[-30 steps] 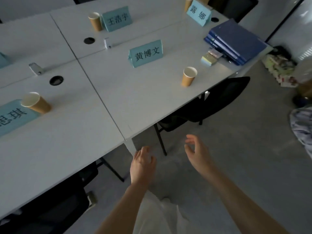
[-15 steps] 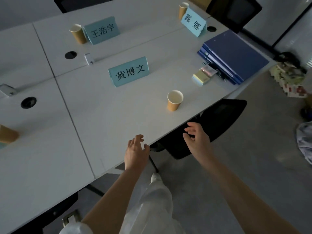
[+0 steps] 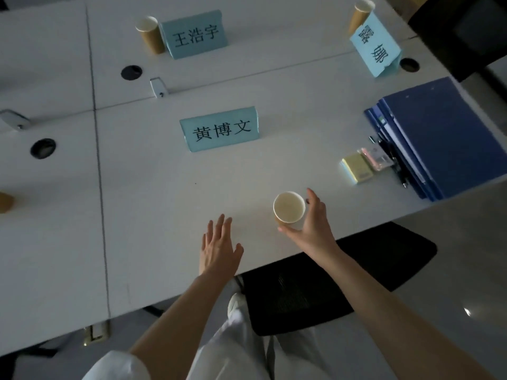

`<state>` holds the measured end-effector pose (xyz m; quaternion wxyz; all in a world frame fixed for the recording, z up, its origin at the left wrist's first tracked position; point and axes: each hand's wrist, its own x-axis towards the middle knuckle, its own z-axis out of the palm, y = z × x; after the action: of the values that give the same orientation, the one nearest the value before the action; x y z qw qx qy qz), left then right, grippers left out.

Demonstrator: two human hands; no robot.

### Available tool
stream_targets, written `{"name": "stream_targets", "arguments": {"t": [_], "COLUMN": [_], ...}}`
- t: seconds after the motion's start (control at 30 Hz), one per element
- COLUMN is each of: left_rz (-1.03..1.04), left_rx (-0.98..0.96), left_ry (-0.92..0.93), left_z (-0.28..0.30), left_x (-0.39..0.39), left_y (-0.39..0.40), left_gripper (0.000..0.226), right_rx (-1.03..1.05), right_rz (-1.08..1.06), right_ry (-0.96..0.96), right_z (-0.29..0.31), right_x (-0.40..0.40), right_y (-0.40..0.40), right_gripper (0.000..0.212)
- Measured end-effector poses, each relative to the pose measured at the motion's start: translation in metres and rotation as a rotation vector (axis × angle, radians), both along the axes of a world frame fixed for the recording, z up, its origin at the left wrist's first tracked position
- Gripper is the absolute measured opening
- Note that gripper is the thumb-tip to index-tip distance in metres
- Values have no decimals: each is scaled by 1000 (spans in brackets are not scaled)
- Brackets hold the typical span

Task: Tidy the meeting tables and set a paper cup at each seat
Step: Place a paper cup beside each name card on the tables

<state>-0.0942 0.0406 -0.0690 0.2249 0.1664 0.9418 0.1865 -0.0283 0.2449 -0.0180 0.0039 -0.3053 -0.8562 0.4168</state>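
A brown paper cup (image 3: 289, 208) with a white inside stands near the front edge of the white table (image 3: 153, 204). My right hand (image 3: 312, 219) curls around it from the right, thumb at the near side and fingers behind. To the left, my left hand (image 3: 219, 248) lies open and flat over the table. A teal name card (image 3: 220, 129) stands behind the cup. Two more paper cups stand at the far seats: one (image 3: 149, 34) beside a teal card (image 3: 196, 34), another (image 3: 359, 13) behind a tilted teal card (image 3: 375, 46).
Blue folders (image 3: 444, 133) lie stacked at the right edge, with pens and sticky notes (image 3: 356, 167) beside them. A black chair (image 3: 329, 278) is tucked under the table below my right arm. Another cup (image 3: 5, 201) shows at the left edge. Round cable holes (image 3: 43, 148) dot the tabletop.
I have stepped closer to the table. Both hands rose from below the edge onto the tabletop, and my right hand has closed around the paper cup.
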Motion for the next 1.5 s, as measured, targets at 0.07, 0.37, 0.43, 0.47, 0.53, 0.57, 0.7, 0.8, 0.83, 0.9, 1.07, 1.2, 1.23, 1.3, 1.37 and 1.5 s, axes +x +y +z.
{"name": "stream_targets", "arguments": {"t": [0.07,0.37,0.43,0.47,0.53,0.57,0.7,0.8,0.83,0.9,1.07,1.2,1.23,1.3,1.37,1.5], "left_rz": [61,306,339,356,349,328,272,269,270,273,273,275,274,264,273,275], "left_rx": [-19,-19,-11,-14,-61,-96,-221,-220,-212,-212,-235,-240,-245,-256,-263,-249], "left_ry": [14,28,59,58,-4,-49,-185,-144,-125,-93,-54,-36,-34,-26,-19,-6], "left_z": [-2,-24,-25,-26,-28,-29,-37,-41,-42,-45,-48,-49,-50,-51,-52,-53], "left_x": [-4,-2,0,0,-1,0,-5,-1,1,3,5,6,7,7,7,7], "left_y": [12,50,53,54,58,60,68,70,70,69,69,70,70,69,69,69], "left_gripper": [69,62,60,60,66,73,87,92,93,94,91,92,92,92,92,92], "right_rx": [-9,16,8,8,9,10,-12,-32,-24,3,66,80,81,77,73,62], "right_rz": [72,257,282,289,270,250,165,139,147,171,222,238,245,250,267,300], "right_ry": [-12,97,127,136,145,143,128,87,85,87,93,123,129,129,114,96], "right_z": [-9,-25,-23,-22,-19,-16,-9,-13,-16,-23,-34,-37,-38,-39,-41,-47], "right_x": [-10,-40,-54,-64,-89,-103,-166,-206,-216,-233,-253,-259,-260,-258,-256,-247], "right_y": [7,41,51,56,69,77,102,117,122,126,128,126,126,127,129,137], "right_gripper": [111,81,81,81,82,83,79,76,76,78,79,84,87,90,90,95]}}
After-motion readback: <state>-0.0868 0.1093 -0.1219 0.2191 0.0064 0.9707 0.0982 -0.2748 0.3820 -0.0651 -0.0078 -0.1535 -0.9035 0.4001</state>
